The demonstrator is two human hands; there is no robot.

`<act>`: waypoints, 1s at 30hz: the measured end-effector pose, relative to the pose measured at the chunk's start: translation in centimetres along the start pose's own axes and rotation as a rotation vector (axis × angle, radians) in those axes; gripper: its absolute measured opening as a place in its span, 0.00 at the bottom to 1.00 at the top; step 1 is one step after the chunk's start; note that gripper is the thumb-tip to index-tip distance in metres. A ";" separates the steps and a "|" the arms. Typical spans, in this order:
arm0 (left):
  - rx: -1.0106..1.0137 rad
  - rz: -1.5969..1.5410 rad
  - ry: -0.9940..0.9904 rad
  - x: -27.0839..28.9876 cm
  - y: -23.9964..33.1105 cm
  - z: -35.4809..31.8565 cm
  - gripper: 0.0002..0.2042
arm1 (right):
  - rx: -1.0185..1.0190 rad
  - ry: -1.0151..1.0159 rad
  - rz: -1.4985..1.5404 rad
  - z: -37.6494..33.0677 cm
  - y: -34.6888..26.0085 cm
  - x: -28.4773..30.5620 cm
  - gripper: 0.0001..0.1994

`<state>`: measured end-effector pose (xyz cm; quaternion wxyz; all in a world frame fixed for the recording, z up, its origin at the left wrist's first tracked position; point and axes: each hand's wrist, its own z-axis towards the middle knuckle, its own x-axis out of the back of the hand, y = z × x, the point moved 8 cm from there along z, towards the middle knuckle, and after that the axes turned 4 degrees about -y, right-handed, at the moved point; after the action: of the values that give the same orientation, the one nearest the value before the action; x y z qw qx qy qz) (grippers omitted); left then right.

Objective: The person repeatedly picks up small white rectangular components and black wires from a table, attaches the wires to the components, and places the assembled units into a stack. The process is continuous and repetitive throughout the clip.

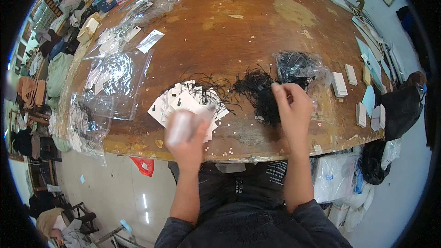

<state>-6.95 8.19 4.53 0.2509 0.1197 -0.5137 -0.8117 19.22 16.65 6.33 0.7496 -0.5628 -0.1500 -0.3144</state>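
Note:
On the left side of the work area, white hang tags lie in a loose fanned pile, several with black strings and small black tabs attached. Over the near edge of this pile is my left hand, blurred by motion, its fingers closed around what looks like a white tag. A tangled bundle of black hang-tag strings lies to the right of the pile. My right hand is at the bundle's right side, thumb and forefinger pinched together at the strings. Any single strand between those fingertips is too fine to make out.
Clear plastic bags with tags lie at the left. Another clear bag of black strings sits behind my right hand. Small white boxes stand at the right edge. Tiny white bits dot the worn wooden table.

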 end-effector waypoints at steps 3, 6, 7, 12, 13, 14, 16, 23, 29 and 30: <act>0.131 0.141 0.081 2.5 -0.5 1.1 0.12 | 0.036 -0.251 -0.297 0.3 1.1 -2.1 0.09; -0.252 0.566 -0.381 -0.2 2.5 -0.3 0.13 | 0.087 -0.155 -0.135 0.3 0.7 -1.7 0.08; -0.437 0.689 -0.556 -1.8 3.1 -1.4 0.14 | 0.075 -0.138 -0.082 0.4 0.7 -1.7 0.08; -0.234 0.688 -0.624 -3.1 0.9 -0.2 0.12 | 0.044 -0.144 -0.034 1.0 0.7 -0.6 0.10; -0.195 0.689 -0.581 -2.9 0.8 0.3 0.11 | 0.081 -0.141 -0.007 1.1 0.3 -0.1 0.10; -0.188 0.707 -0.545 -2.7 0.9 0.6 0.11 | 0.121 -0.102 0.015 1.0 -0.2 0.7 0.11; -0.189 0.547 -0.499 -2.6 1.8 0.4 0.10 | -0.004 -0.062 0.226 0.8 0.3 2.1 0.11; 0.071 -0.339 -0.751 -8.0 1.5 -3.9 0.08 | 0.013 -0.281 0.667 -3.6 -2.4 -0.9 0.06; 0.507 -0.531 -0.879 -9.5 -0.9 -7.5 0.08 | -0.335 -0.418 1.347 -5.0 0.2 -5.4 0.05; 0.464 -0.493 -0.880 -9.0 -0.9 -7.6 0.07 | -0.388 -0.381 1.508 -4.5 0.6 -4.8 0.05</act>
<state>3.86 7.45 -0.20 -0.2176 -0.0621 -0.6921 -0.6854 15.33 13.95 1.64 0.6105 -0.6768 0.2028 0.3579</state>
